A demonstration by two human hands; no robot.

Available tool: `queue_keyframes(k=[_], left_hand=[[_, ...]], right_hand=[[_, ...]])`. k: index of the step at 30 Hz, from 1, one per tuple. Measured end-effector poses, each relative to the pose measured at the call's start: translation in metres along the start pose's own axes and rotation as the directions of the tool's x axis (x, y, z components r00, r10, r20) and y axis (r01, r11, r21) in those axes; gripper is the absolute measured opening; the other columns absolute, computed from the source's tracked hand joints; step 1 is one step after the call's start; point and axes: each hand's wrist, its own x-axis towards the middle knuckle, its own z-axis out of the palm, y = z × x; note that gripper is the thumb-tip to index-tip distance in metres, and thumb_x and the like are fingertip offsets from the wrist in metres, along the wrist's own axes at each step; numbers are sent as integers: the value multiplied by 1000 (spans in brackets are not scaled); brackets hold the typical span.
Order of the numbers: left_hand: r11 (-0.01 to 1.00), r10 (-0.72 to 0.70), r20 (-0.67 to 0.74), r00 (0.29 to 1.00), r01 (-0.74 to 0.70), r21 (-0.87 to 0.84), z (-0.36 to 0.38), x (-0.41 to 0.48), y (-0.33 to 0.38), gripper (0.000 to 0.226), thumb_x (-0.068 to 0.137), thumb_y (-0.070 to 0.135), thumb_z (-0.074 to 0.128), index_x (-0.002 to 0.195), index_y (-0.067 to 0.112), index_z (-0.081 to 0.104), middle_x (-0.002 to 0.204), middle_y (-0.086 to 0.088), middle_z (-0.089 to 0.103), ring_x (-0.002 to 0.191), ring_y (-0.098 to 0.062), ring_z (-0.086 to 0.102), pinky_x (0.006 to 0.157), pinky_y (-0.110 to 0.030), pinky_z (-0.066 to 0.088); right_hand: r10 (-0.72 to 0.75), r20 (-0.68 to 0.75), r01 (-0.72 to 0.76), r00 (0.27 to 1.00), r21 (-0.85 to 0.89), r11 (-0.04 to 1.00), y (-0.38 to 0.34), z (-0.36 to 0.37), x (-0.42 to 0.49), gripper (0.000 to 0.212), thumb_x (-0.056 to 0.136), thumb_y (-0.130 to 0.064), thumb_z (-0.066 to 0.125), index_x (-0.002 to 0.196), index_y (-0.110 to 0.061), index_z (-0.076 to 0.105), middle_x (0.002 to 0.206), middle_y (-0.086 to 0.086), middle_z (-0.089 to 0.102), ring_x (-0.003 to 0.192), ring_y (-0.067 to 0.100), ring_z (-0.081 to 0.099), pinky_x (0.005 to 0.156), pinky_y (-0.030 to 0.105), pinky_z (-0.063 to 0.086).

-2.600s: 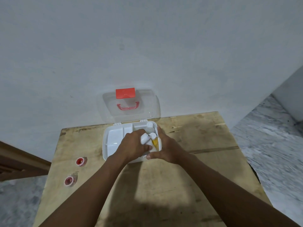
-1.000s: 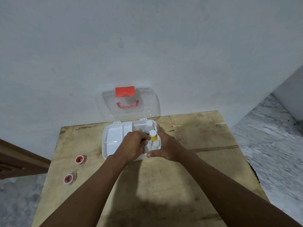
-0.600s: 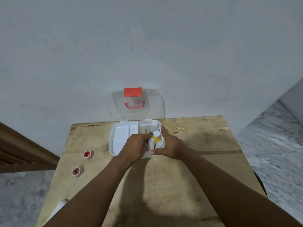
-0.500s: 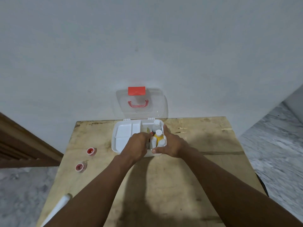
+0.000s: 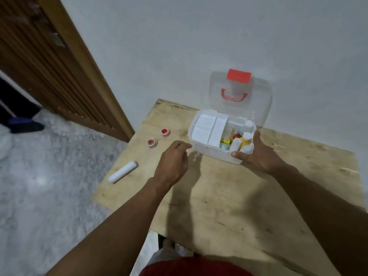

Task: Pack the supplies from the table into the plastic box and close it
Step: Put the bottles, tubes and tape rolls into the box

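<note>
The white plastic box (image 5: 207, 148) stands open at the back of the wooden table, its clear lid (image 5: 258, 108) with a red latch and red handle leaning on the wall. Inside its right compartment stand several small bottles, one yellow bottle (image 5: 244, 140) with a white cap among them. My right hand (image 5: 256, 154) grips the box's front right corner. My left hand (image 5: 173, 160) hovers empty over the table, left of the box, fingers loosely curled. Two red tape rolls (image 5: 165, 132) (image 5: 152, 142) and a white tube (image 5: 122, 172) lie on the table's left part.
The wooden table (image 5: 239, 196) stands against a grey wall. A brown slatted wooden door (image 5: 49, 62) is at the left, with grey marbled floor (image 5: 39, 186) beside the table's left edge.
My left hand has come out of the box and moved left over the table, holding nothing. The camera swung left, so the door and white tube show. My right hand stays on the box.
</note>
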Motion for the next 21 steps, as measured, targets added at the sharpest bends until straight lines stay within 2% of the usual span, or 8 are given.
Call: queue_keyframes(k=[4, 7, 10, 13, 17, 19, 21], left_hand=[[988, -141, 10, 990, 140, 67, -15, -34, -37, 33, 86, 2, 56, 116, 9, 67, 117, -10, 64, 102, -29, 64, 85, -37, 51], [949, -286, 56, 957, 275, 157, -32, -50, -70, 35, 87, 2, 55, 120, 9, 65, 122, -14, 60, 104, -34, 61, 85, -36, 48], [904, -378, 120, 918, 338, 260, -47, -58, -103, 40, 89, 4, 53, 128, 11, 60, 123, -20, 54, 107, -41, 57, 88, -41, 48], [894, -391, 174, 904, 328, 304, -58, -58, -126, 43, 89, 4, 56, 131, 14, 58, 120, -25, 51, 103, -45, 55, 88, -43, 48], [862, -401, 290, 869, 252, 440, -63, -48, -141, 62, 88, -1, 57, 143, 24, 44, 129, -21, 45, 113, -42, 50, 91, -45, 46], [863, -378, 330, 865, 200, 465, -63, -42, -147, 54, 96, 10, 53, 145, 26, 39, 124, -21, 49, 108, -41, 53, 88, -44, 48], [858, -381, 343, 859, 189, 478, -65, -37, -150, 41, 103, 29, 40, 144, 28, 40, 116, -20, 55, 102, -39, 56, 85, -44, 50]], right_hand=[[-23, -18, 23, 1000, 0, 1000, 2, -2, -3, 123, 51, -89, 60, 146, -40, 0, 150, 2, 43, 126, 35, 52, 100, 50, 46], [-53, -17, 53, 998, 3, 999, 3, -3, -2, 120, 55, -87, 62, 146, -41, -1, 151, 1, 41, 127, 36, 51, 102, 52, 45], [-63, -13, 63, 998, 14, 998, 4, -3, 0, 120, 53, -88, 63, 146, -40, 3, 150, -1, 42, 126, 34, 51, 102, 54, 45], [-80, 2, 80, 997, 31, 996, 1, -4, -3, 108, 62, -77, 66, 144, -41, 7, 145, 0, 46, 124, 34, 52, 102, 52, 44], [-40, -11, 40, 999, 58, 997, -3, -3, -4, 104, 65, -69, 68, 145, -39, 8, 143, 2, 48, 124, 34, 52, 103, 51, 42], [-22, -14, 23, 1000, 83, 996, -4, -2, -3, 106, 61, -74, 70, 142, -42, 10, 141, 1, 50, 120, 34, 55, 101, 52, 45], [-7, -15, 9, 1000, 114, 993, -4, -3, -4, 111, 51, -80, 70, 139, -47, 12, 134, -1, 53, 111, 33, 59, 95, 54, 50]])
